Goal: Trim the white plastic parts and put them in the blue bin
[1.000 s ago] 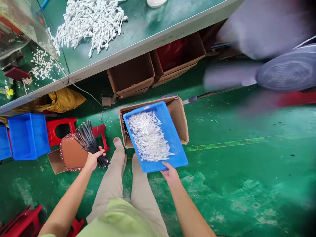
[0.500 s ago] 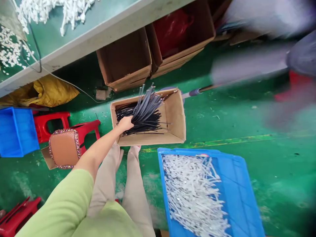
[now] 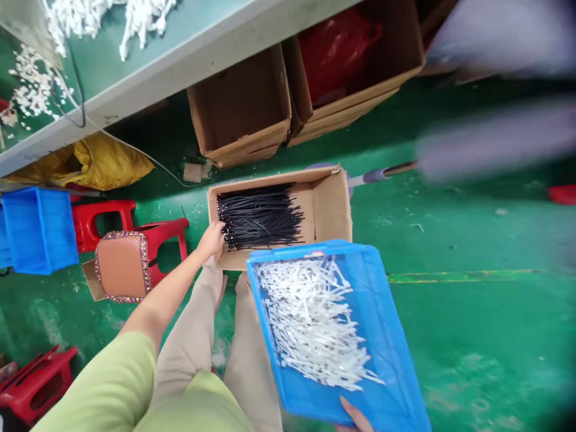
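Observation:
My left hand (image 3: 213, 240) grips the left rim of a cardboard box (image 3: 333, 204), fingers curled over its edge. Inside the box lies a layer of thin black wires (image 3: 261, 216), roughly lined up lengthwise. At the bottom, my right hand (image 3: 355, 417) holds the near edge of a blue plastic bin (image 3: 382, 336); only some of its fingers show. The bin is tilted and holds a heap of thin white strips (image 3: 315, 324), too small to name for sure. Its far edge overlaps the box's near right side.
A workbench (image 3: 189, 60) with white pieces crosses the top, with cardboard boxes (image 3: 243, 144) beneath it. Red stools (image 3: 168, 234), a cushioned seat (image 3: 121, 264) and a blue crate (image 3: 40, 231) stand left. A blurred person (image 3: 499, 138) with a long-handled tool is at right.
My left hand has let go of the bunch of dark wires, which now lies in the box, and moved to the box's rim. The blue bin has shifted left, and my right hand has appeared on it.

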